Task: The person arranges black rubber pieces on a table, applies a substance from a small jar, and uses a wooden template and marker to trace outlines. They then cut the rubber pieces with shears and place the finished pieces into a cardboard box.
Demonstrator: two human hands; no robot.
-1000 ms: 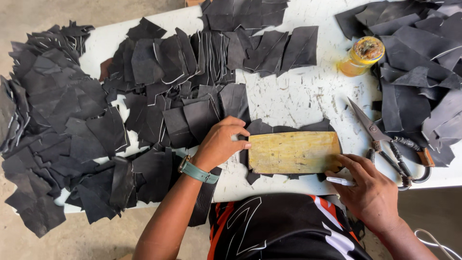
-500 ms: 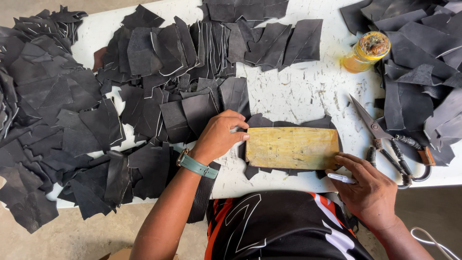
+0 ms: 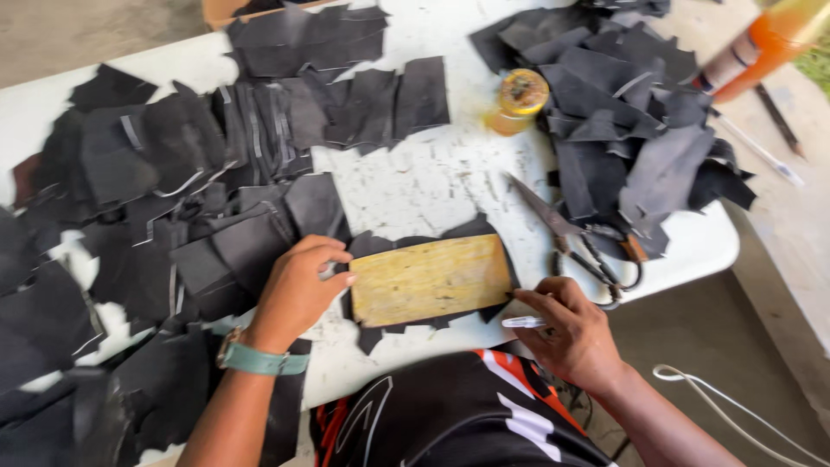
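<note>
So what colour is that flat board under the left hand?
Yellowish tan, with darker scuffs: the board, seen in the head view.
</note>
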